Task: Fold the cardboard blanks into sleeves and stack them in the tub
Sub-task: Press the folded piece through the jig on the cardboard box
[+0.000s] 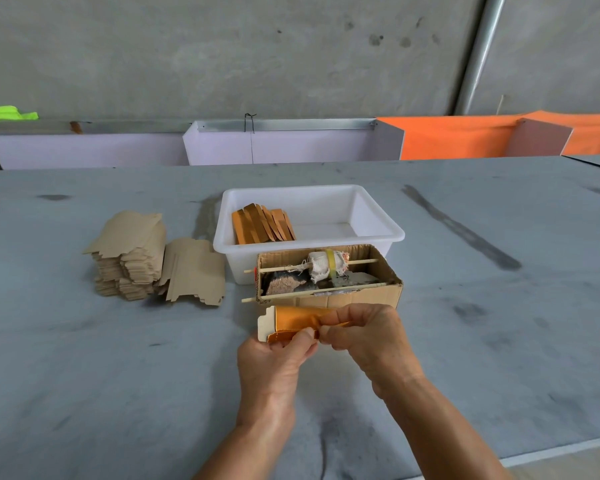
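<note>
I see my left hand [274,355] and right hand [364,336] both pinching one shiny orange cardboard blank [291,323], held just above the grey bench [84,375], thumbs meeting along its near edge. Just beyond it stands a small open brown cardboard box [343,299] with two wooden sticks across it and a cloth roll. Behind that, the white plastic tub [378,233] holds folded orange sleeves [262,225] in its left end. A stack of flat tan blanks [132,258] lies to the left.

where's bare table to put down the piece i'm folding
Bare table right of the cardboard box, and left of the hands below the blank stack. Crowded: white tub, box and stack sit close together.
</note>
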Available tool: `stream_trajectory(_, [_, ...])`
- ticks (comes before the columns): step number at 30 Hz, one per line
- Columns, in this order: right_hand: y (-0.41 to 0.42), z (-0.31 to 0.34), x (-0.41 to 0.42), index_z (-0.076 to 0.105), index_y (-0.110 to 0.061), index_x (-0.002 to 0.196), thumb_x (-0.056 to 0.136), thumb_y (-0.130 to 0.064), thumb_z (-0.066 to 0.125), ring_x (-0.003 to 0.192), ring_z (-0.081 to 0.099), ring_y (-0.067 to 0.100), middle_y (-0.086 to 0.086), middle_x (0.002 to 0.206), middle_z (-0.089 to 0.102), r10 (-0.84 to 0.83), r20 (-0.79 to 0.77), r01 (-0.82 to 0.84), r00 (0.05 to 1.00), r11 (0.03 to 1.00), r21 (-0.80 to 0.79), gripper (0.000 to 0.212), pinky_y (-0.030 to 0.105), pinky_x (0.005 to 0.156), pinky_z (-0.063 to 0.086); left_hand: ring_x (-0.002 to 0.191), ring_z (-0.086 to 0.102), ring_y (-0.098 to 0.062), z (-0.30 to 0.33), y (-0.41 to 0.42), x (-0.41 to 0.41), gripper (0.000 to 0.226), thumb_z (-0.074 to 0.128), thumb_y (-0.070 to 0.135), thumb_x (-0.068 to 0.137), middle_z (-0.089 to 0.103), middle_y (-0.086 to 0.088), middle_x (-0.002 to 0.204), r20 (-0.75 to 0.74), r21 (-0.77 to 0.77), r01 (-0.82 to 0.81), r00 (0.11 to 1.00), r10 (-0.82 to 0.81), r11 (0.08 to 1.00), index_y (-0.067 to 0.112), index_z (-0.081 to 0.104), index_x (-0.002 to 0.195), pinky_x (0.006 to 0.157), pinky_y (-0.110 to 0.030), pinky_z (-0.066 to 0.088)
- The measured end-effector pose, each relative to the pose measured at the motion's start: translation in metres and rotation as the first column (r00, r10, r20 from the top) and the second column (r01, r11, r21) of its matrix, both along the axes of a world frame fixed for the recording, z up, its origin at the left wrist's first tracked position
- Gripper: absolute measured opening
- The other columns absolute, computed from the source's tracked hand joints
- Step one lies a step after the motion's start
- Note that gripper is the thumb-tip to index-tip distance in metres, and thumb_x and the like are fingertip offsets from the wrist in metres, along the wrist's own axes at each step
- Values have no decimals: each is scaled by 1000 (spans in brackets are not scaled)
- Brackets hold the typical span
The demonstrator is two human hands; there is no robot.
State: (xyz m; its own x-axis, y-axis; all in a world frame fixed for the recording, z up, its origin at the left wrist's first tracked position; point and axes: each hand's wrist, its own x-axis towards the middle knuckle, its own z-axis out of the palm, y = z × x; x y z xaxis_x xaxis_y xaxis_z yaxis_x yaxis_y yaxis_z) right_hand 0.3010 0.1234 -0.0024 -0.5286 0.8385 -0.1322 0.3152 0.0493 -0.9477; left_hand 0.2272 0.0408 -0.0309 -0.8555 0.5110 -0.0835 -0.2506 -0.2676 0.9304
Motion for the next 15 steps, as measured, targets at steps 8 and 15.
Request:
stream_trajectory(8, [-1, 4, 0, 74, -17, 70, 73, -6, 77, 64, 62, 9, 0, 69, 71, 24, 11, -24, 1000, 999, 22, 11, 24, 65, 56, 75, 72, -26, -3, -1, -1, 13, 65, -10, 79, 73, -17, 80, 55, 61, 64, 996, -67, 996, -2, 69, 88, 64, -25, 57])
stream_trajectory(15, [-3, 5, 3, 75, -16, 70, 76, -5, 74, 64, 63, 10, 2, 69, 72, 56, 34, -56, 998, 998, 5, 13, 31, 70, 57, 66, 69, -25, -2, 3, 2, 15, 68, -11, 75, 70, -14, 73, 175, 55, -28, 984, 18, 998, -3, 66, 88, 57, -27, 57])
